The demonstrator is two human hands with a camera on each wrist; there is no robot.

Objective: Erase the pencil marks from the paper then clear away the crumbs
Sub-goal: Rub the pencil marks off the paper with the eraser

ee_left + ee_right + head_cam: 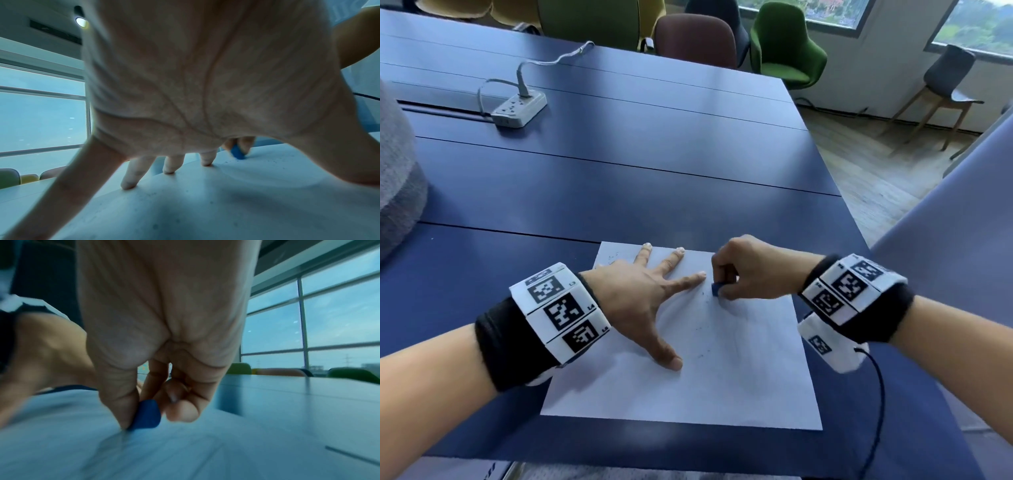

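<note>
Blue table (619,192) carries the white paper (688,394). Left hand (640,301) lies on it, fingers (681,279) splayed wide and straight. Right hand (753,270) pinches the blue eraser (716,288) against the sheet, crumbs (702,356) nearby.

The paper (739,383) is a smooth matt white sheet. It lies on a counter (619,192) of dark blue boards with a soft sheen. The blue eraser (147,416) looks matt and rubbery.
</note>
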